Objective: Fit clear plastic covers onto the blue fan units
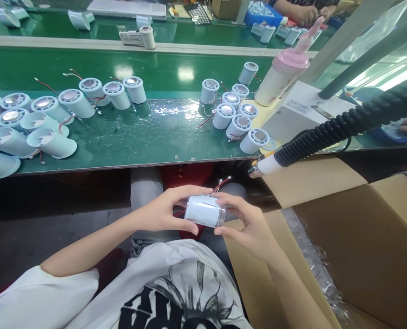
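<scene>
Below the green bench edge, over the lap, both hands hold one small white cylinder [205, 210] lying on its side.

From nine o'clock the left hand [162, 212] curls thumb and fingers around the cylinder's left end; from four o'clock the right hand [249, 224] pinches its clear right end, red wires [220, 184] sticking up at twelve. Toward eleven o'clock on the green bench [138, 137] lies a cluster of like white cylinders [69, 103], another group [235, 116] at one o'clock beside a pink-capped bottle [282, 75]. An open cardboard box [354, 242] sits at three o'clock.
</scene>
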`<state>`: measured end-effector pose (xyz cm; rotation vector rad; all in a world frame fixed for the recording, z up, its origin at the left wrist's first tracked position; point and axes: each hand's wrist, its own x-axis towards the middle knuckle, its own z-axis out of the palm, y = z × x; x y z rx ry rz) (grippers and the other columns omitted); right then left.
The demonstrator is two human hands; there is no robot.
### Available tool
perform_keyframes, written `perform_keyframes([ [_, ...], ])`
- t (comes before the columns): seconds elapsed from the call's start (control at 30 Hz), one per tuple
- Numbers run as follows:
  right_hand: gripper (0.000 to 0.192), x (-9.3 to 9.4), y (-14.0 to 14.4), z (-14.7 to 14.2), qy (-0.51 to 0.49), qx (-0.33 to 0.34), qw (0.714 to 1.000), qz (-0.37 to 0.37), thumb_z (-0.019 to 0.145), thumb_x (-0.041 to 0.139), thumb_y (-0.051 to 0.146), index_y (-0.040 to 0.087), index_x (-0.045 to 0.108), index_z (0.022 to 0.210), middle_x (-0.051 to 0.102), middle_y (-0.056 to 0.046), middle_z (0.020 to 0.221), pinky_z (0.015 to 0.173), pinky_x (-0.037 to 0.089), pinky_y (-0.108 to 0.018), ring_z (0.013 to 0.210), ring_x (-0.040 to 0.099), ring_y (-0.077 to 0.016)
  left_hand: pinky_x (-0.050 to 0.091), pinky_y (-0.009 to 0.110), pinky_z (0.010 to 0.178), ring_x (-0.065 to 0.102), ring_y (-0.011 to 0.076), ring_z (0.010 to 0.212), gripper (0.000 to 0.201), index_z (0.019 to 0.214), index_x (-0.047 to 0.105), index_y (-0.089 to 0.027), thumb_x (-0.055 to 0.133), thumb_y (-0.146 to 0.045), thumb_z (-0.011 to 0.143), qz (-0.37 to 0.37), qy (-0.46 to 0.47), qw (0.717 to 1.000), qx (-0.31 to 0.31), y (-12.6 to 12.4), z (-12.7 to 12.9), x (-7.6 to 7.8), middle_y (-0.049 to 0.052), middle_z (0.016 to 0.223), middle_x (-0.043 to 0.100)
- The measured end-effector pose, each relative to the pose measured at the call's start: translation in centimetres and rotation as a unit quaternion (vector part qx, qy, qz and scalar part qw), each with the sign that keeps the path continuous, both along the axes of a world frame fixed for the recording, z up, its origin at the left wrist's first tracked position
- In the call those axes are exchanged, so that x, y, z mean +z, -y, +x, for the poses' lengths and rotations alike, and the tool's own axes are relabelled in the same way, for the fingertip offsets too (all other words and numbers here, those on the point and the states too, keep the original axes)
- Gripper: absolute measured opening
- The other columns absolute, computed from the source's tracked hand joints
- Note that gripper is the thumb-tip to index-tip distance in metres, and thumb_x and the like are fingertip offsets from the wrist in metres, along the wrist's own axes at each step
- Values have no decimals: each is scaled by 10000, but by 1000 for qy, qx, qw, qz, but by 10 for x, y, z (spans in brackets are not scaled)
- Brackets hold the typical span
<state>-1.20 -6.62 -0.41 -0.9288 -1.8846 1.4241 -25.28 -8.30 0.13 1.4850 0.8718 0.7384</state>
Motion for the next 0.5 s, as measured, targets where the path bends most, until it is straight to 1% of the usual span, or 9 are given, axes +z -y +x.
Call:
perform_keyframes([
  [0.1,440,3,1,-1,-3,-4,999,-49,734,770,266,277,566,1124,599,-54,1216,881,554,-351,1122,590,-245,479,350,968,518,261,1224,772,1354,456,-306,798,-245,664,36,-10,999,-8,0,0,0,91,1359,522],
  [0.27,412,9,1,-3,-41,-2,995,-87,738,764,251,302,584,1105,617,-9,1107,815,562,-268,1014,611,-177,459,350,999,497,259,1252,758,1356,452,-285,790,-248,678,62,-25,998,-17,0,0,1,98,1376,507],
  [0.37,384,11,0,-3,-61,4,991,-122,753,749,257,287,585,1099,614,-9,1062,781,558,-241,962,610,-154,444,346,1021,481,251,1271,767,1362,440,-291,788,-233,680,78,-32,996,-19,1,-1,2,90,1389,497],
  [0.5,363,11,0,-4,-79,10,979,-189,770,732,294,263,564,1091,605,-22,1050,754,547,-246,939,604,-154,418,377,1048,474,264,1278,795,1370,432,-284,795,-213,666,107,-45,993,-21,1,-3,1,99,1389,500],
])
